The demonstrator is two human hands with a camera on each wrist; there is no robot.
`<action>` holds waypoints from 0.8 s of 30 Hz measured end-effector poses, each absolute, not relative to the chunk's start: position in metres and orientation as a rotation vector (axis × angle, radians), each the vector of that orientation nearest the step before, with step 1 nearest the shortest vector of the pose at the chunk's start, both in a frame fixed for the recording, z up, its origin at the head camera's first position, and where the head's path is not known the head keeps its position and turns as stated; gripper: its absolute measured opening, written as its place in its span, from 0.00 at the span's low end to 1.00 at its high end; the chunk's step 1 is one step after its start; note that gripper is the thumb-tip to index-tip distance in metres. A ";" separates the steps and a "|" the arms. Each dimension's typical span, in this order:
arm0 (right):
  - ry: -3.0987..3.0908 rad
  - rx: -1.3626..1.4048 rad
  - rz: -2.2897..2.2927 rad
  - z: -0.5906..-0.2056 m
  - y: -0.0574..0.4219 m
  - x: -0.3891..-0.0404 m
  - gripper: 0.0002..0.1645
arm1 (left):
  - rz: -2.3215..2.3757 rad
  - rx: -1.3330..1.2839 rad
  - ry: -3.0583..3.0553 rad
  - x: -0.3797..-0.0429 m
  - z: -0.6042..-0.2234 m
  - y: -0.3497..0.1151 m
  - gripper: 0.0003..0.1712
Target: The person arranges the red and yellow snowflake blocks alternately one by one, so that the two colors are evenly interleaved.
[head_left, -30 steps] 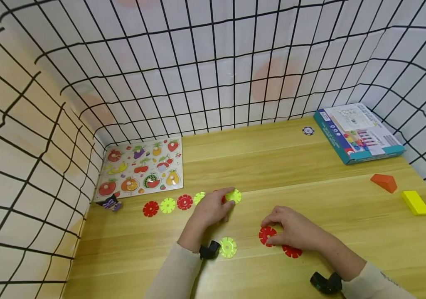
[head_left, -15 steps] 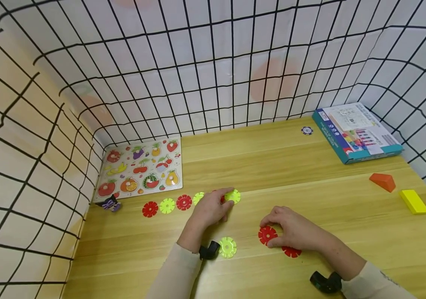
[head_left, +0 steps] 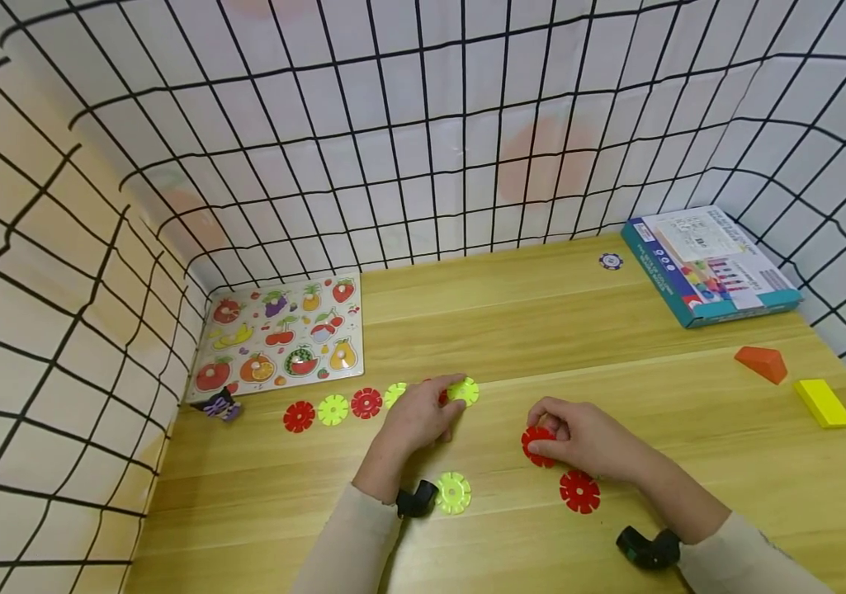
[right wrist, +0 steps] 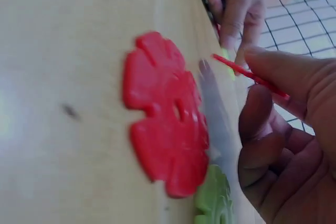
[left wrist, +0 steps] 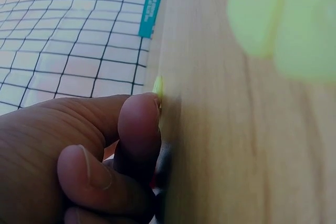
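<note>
In the head view my left hand lies at the right end of a row of notched plastic discs, thumb and index at the edges of a yellow-green disc. The row alternates red and yellow-green; the left hand partly covers a red disc beside the held one. My right hand pinches a red disc, which the right wrist view shows edge-on, raised off the table. Below that hand a second red disc lies flat. Another yellow-green disc rests beside the left wrist.
A fruit puzzle board lies back left, with a small dark figure at its corner. Back right are a teal-edged box and a poker chip. An orange block and yellow block lie right. Black wire grid encloses the table.
My right hand has closed its thumb and fingers on the red disc and lifted it slightly away, uncovering the red disc below. The left hand stays in place.
</note>
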State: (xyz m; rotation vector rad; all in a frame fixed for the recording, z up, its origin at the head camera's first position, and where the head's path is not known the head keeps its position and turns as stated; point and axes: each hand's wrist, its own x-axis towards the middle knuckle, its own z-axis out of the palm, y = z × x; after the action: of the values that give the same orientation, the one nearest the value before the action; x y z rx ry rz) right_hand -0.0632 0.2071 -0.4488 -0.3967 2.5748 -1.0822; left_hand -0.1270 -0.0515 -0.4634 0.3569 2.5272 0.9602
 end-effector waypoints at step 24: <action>2.595 -0.171 -1.049 -0.451 0.180 -0.149 0.11 | 0.949 0.367 2.535 -0.128 -0.463 -0.053 0.26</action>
State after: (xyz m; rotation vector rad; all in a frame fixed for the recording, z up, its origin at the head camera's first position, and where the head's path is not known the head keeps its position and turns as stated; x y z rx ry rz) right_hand -0.1487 0.1805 -0.4514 -0.1710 2.5949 -1.0486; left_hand -0.1278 -0.0526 -0.4632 0.3674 2.5350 0.9495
